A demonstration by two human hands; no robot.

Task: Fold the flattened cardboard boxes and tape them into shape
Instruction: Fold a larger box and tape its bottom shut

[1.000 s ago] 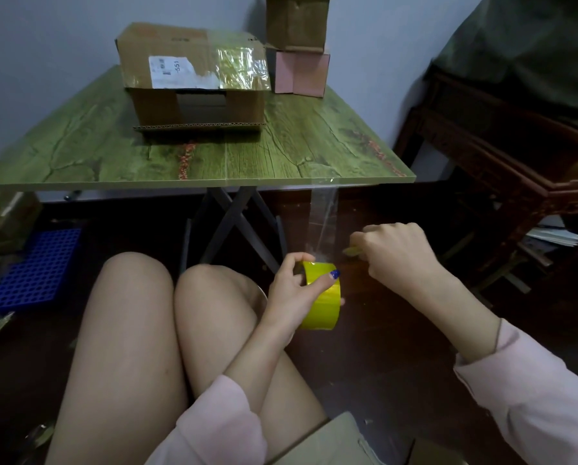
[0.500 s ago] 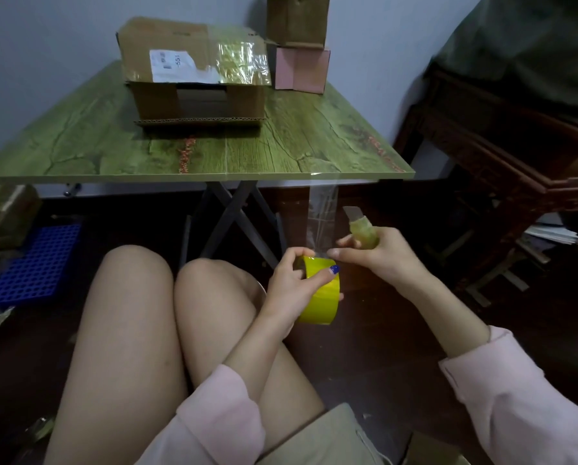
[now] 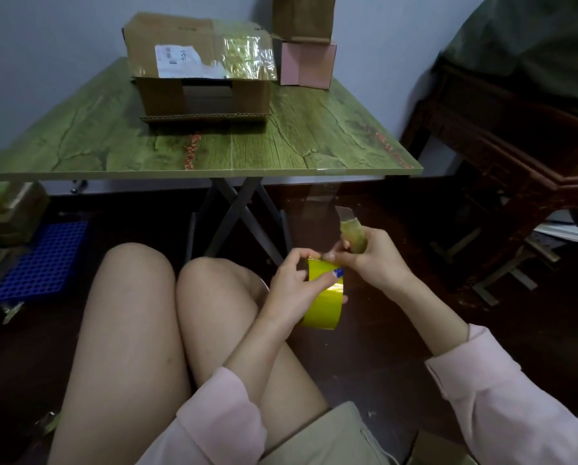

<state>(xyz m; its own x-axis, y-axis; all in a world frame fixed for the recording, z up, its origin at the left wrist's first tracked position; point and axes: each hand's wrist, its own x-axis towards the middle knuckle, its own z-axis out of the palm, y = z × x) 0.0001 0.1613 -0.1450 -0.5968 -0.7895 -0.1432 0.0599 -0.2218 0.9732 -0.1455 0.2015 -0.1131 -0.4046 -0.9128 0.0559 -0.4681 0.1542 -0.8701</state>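
Note:
My left hand (image 3: 294, 286) grips a yellow tape roll (image 3: 324, 297) below the table's front edge, above my right knee. A clear strip of tape (image 3: 321, 193) runs from the roll up to the green table's edge (image 3: 348, 170). My right hand (image 3: 375, 260) holds a utility knife (image 3: 351, 229) with its blade pointing up beside the strip, and its fingertips touch the top of the roll. A folded brown cardboard box (image 3: 200, 68) with a white label and glossy tape sits on the table.
A pink box (image 3: 307, 63) with a brown box (image 3: 302, 15) stacked on it stands at the table's back. A blue perforated crate (image 3: 42, 260) lies on the floor at left. A dark wooden table (image 3: 515, 152) stands at right. Cardboard (image 3: 442, 448) lies at the bottom right.
My right hand turned the knife upright and brought it in to the top of the tape roll, beside the stretched strip. My left hand kept the roll nearly still.

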